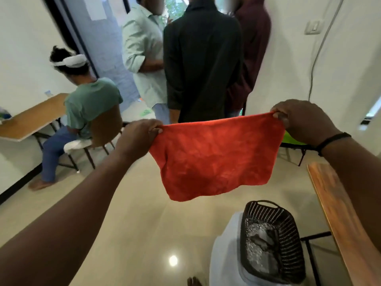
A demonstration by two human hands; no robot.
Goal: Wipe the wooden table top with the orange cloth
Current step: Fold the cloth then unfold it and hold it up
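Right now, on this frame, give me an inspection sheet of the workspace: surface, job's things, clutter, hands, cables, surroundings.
Surface: wooden table at the right edge, only a strip in view, not yet touched.
Job's things: orange cloth held spread in the air over the floor.
Clutter: dark basket on a white seat beside the table.
Hands: left hand and right hand each pinch an upper corner of the cloth.
Cables: one cable hangs down the right wall.
Surroundings: seated person at a second table; three people stand ahead.
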